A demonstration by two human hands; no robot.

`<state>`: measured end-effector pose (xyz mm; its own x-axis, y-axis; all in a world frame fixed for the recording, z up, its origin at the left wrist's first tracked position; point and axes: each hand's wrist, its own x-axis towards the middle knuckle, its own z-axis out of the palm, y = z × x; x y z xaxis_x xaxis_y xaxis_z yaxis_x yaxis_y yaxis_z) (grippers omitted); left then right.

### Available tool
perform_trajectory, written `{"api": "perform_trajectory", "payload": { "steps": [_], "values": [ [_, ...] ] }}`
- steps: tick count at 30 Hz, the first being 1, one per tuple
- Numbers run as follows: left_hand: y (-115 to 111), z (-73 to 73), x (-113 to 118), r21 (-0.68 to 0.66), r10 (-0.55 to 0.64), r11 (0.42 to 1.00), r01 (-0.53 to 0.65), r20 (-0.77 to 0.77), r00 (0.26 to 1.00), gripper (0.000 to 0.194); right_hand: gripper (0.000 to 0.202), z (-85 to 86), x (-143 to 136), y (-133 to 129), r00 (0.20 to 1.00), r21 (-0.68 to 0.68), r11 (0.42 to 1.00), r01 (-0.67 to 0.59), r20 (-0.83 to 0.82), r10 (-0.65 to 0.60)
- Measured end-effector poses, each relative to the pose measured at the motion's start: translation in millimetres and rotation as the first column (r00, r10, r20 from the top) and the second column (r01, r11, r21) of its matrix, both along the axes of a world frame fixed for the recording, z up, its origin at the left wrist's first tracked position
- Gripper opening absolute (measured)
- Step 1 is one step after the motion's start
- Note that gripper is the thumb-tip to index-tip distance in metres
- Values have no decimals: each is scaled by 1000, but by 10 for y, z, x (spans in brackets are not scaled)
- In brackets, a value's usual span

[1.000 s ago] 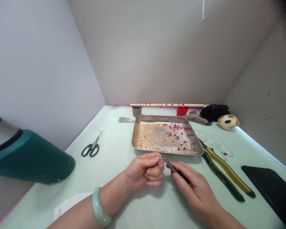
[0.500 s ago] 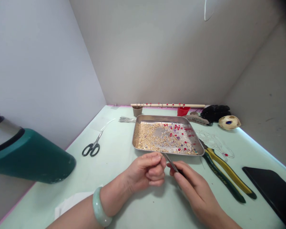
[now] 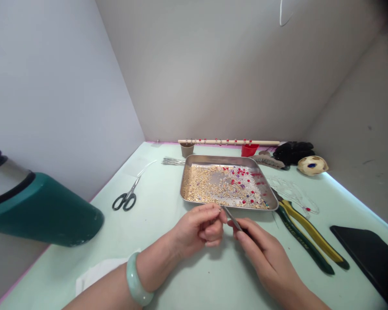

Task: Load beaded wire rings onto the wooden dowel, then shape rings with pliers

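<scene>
My left hand (image 3: 204, 226), with a pale green bangle (image 3: 136, 280) on its wrist, is closed in a pinch in front of the tray. Something tiny sits at its fingertips, too small to make out. My right hand (image 3: 261, 249) grips a slim grey metal tool (image 3: 232, 218), which looks like tweezers. Its tip points up and left, close to the left fingertips; whether they touch I cannot tell. Just beyond both hands lies a metal tray (image 3: 226, 207) holding gold, clear, red and purple beads (image 3: 203, 183).
Pliers (image 3: 305, 234) with green and yellow handles and a black flat object (image 3: 368, 254) lie to the right. Scissors (image 3: 126, 199) and a green bottle (image 3: 48, 211) are at left. Behind the tray, a wooden stick (image 3: 268, 143) with beaded rings rests across a brown cup (image 3: 187, 150) and a red cup (image 3: 249, 150).
The view has shifted very slightly. My left fingers have moved a little at the pinch, while the right hand keeps its grip on the tool almost in place.
</scene>
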<state>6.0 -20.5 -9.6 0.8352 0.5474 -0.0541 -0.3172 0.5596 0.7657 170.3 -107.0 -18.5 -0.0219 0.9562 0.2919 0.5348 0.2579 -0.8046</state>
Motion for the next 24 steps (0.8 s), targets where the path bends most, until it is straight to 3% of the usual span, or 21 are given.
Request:
{"api": "perform_trajectory", "payload": {
  "steps": [24],
  "values": [
    [-21, 17, 19, 29, 42, 999, -41, -34, 999, 19, 29, -22, 12, 7, 1000, -7, 1000, 2, -3, -2]
  ]
}}
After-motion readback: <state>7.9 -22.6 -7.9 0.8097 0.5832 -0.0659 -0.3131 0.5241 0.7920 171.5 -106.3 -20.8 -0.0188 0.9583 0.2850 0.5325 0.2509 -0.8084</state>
